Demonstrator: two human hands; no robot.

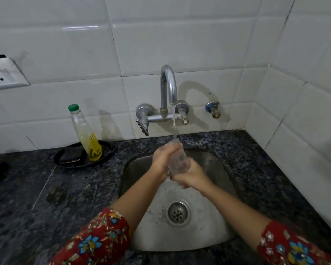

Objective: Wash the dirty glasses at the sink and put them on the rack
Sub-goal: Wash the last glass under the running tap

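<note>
Clear glass was held over the sink, tilted, mouth up under the water running from the tap. Left hand was curled round the upper part near the rim; right hand gripped the base from below. Both were clasping the glass, which sat between them and well above the drain. The tap body was close behind the rim. Tiled wall closed in the back and right side. The granite counter spread wide to the left, with a green-capped bottle standing in a black dish by the wall.
</note>
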